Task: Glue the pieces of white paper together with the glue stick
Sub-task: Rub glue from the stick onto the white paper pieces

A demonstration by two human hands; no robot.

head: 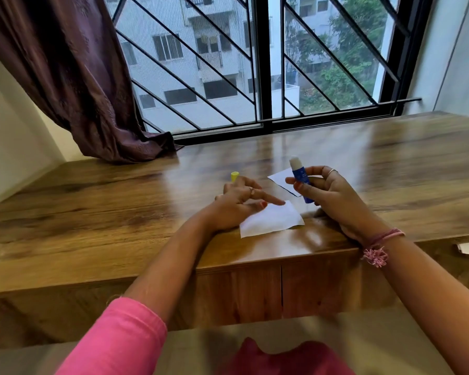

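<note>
A blue glue stick with its white glue end uncovered [301, 180] is held upright in the right hand [326, 193], right of the frame's centre, the thumb and fingers being curled round its blue barrel; it is raised off the glossy brown wooden table [92, 212]. A pink thread bracelet with a tassel [377, 247] is worn on the right wrist, which rests at the table's near edge.

The left hand [237, 205], at the frame's centre, is laid on the table with its fingers spread and mostly straight; the index fingertip is pressed on the upper left corner of a flat white rectangular piece of paper [272, 221], which lies just below centre near the table's front edge. A second white piece of paper with a dark edge [282, 181] lies further back, partly hidden behind the right hand and apart from the first piece. A small yellow cap [234, 176] is seen just behind the left hand's fingers; whether it is touched cannot be told.

A purple-brown curtain [73, 77] hangs at the upper left, and a barred window [260, 63] fills the upper middle.
</note>
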